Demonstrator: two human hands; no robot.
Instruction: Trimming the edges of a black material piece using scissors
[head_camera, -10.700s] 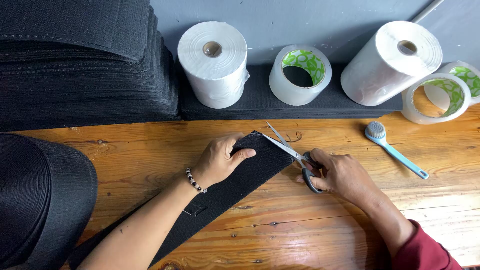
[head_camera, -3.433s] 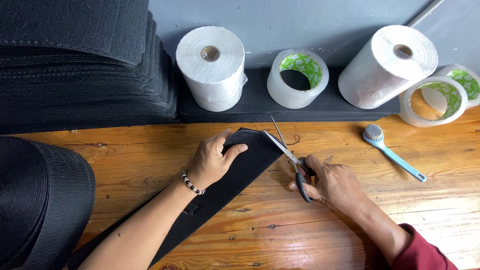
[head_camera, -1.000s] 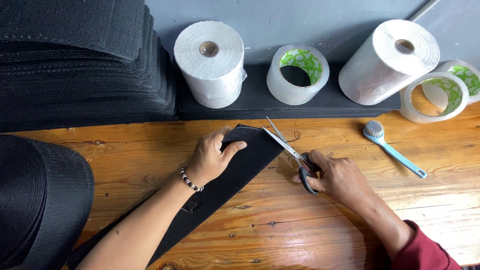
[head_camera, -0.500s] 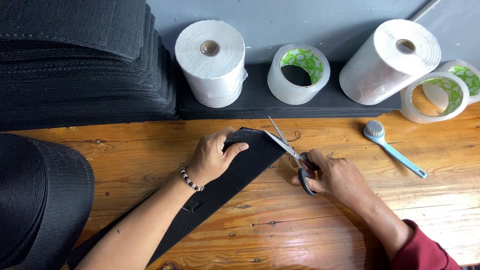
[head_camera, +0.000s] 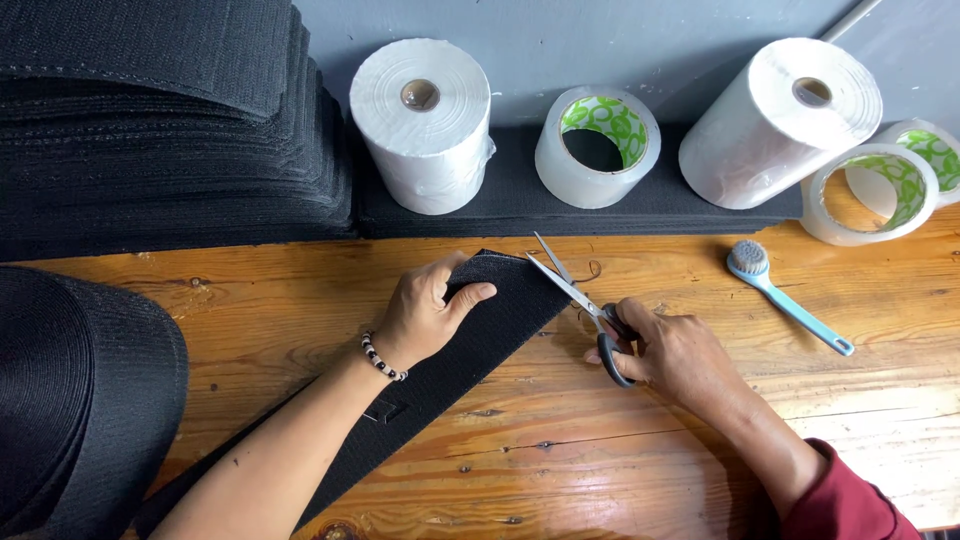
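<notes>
1. Left hand (head_camera: 425, 315) presses flat on the black strap (head_camera: 470, 335), open, pinning it to the wooden table (head_camera: 250, 320).
2. Right hand (head_camera: 675, 355) grips scissors (head_camera: 585, 305), blades parted at the strap's end.
3. The strap looks limp, probably light; best held near the cut.

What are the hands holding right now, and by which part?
The right hand holds the scissors by their black handle loops, blades open. The left hand presses flat on the black strip near its cut end.

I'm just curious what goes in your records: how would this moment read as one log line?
left hand: pressing black strip flat | right hand: holding open scissors at strip's end | surface: wooden table
</notes>
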